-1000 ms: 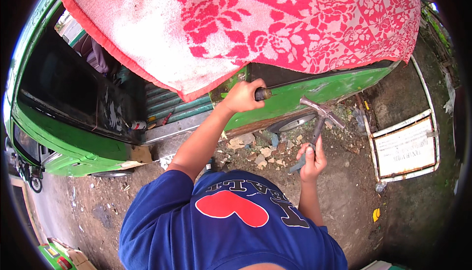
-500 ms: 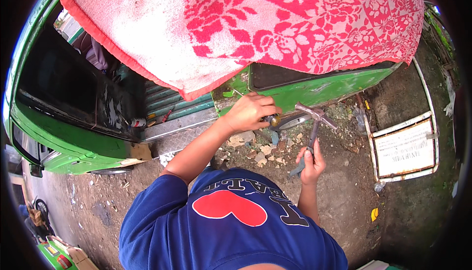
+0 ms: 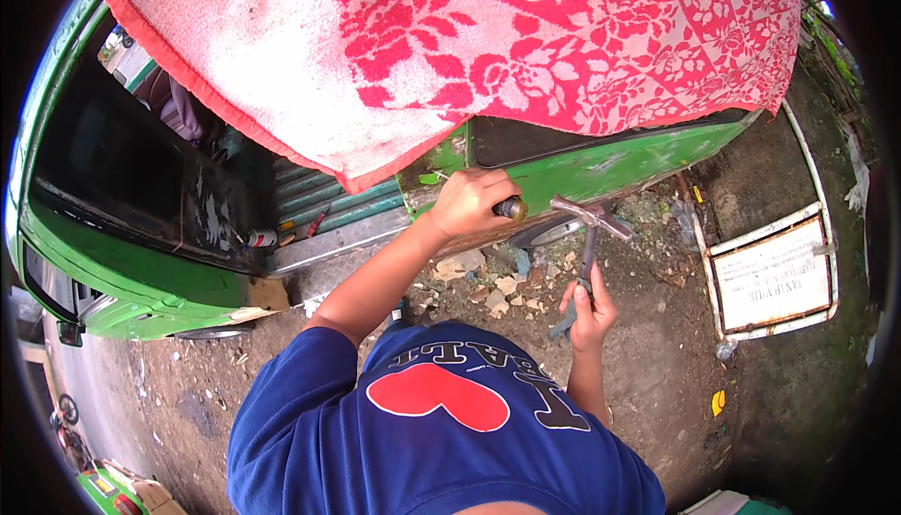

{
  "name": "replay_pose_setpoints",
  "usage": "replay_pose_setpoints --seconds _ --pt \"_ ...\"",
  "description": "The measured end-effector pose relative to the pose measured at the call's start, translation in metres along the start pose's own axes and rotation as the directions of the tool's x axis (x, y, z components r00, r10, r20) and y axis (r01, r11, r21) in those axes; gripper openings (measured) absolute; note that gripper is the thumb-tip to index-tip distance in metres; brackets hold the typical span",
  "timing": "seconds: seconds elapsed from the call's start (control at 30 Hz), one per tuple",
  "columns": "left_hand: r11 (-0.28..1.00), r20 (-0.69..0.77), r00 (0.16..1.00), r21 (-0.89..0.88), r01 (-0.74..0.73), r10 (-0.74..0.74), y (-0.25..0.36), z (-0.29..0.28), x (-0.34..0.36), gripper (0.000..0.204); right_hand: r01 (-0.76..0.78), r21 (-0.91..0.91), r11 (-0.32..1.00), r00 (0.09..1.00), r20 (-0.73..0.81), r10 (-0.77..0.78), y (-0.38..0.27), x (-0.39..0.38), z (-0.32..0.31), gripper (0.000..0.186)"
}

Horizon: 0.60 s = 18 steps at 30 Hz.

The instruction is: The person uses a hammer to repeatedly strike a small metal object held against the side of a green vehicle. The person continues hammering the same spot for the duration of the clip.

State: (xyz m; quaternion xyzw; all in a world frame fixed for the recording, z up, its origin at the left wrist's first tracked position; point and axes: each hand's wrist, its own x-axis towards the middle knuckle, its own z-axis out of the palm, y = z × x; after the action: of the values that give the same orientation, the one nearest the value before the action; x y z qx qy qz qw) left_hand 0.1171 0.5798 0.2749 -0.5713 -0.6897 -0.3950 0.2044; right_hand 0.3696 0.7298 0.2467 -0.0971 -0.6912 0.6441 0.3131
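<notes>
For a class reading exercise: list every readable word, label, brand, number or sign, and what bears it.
Blue cloth T-shirt: large dark letters, upside down, beside a red heart; wording not copied.
White rectangular sign, rusty-edged: upside-down print; largest line not copied, smaller lines too blurred.
Red-white cylinder: any print unreadable.

I watch through one wide, head-worn fisheye, tilted steeply down over the blue shirt, which sits closest to it. It faces the green vehicle beyond the left hand and right hand, and bends straight edges toward its rim.
</notes>
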Motion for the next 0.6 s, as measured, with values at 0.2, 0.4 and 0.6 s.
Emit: replay_pose_setpoints --seconds 0.2,0.4,0.6 --pt "1.0 -0.012 1.0 0.0 0.007 -0.007 0.0 0.0 0.006 0.03 0.002 -0.017 1.0 1.0 0.025 -0.001 0.001 -0.001 -0.002 0.047" --pt "0.999 -0.037 0.999 0.025 0.03 -0.029 0.0 0.003 0.008 0.033 -0.045 -0.01 0.999 0.999 -0.011 0.044 -0.012 0.004 0.009 0.047" --pt "0.993 -0.121 0.985 -0.012 0.118 -0.119 -0.002 0.003 0.012 0.029 0.184 -0.073 0.98 0.983 0.02 -0.183 -0.004 0.003 0.016 0.046"
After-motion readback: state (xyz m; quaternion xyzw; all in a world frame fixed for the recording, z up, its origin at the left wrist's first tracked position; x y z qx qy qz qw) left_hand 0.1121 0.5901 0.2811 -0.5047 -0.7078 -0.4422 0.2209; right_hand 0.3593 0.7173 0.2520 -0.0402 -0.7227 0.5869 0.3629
